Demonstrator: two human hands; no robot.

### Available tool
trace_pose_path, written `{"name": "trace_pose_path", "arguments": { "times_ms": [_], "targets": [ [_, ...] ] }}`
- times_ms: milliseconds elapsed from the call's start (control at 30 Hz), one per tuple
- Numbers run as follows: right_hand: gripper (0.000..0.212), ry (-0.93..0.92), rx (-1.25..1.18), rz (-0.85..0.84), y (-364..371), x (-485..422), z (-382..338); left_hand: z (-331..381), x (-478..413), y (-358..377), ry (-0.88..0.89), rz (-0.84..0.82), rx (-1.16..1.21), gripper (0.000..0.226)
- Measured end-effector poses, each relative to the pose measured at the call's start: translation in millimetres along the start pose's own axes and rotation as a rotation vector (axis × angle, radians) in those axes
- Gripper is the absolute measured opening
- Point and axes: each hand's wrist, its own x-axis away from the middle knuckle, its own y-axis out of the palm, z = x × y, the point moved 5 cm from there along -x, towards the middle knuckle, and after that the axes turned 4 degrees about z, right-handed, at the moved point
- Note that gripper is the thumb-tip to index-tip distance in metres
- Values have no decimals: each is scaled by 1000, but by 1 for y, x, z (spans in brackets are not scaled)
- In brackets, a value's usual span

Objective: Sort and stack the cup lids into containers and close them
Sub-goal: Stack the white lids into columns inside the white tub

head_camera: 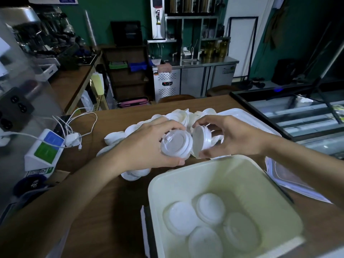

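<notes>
White plastic cup lids sit in two short stacks at frame centre. The left stack [176, 145] faces us flat, gripped by the curled fingers and thumb of the left hand [147, 146]. The right stack [202, 140] stands on edge, pinched by the right hand [236, 135], its flat face turned toward the other, rims almost touching. Just below both lies the open container [232, 175], holding four stacks [210, 207]. We cannot count lids per stack. Our hands half hide the loose lids [178, 116] behind, and the frame's bottom crops the container.
</notes>
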Motion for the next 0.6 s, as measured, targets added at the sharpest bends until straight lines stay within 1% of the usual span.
{"name": "trace_pose_path", "arguments": {
  "times_ms": [100, 200, 300, 400, 533, 600],
  "targets": [
    [66, -20, 148, -41, -4, 25, -6, 27, 7, 8, 87, -101, -70, 76],
    [70, 17, 219, -113, -4, 49, -8, 49, 13, 20, 153, -221, -98, 77],
    [71, 54, 366, -273, 11, 69, -3, 64, 20, 40, 189, -365, -100, 75],
    [73, 107, 585, -458, 37, 85, 12, 70, 29, 69, 210, -529, -139, 75],
    [82, 202, 688, -571, 59, 95, 30, 66, 40, 102, 193, -737, -282, 72],
    [75, 283, 721, -643, 69, 100, 42, 67, 43, 118, 181, -811, -351, 67]
  ]
}}
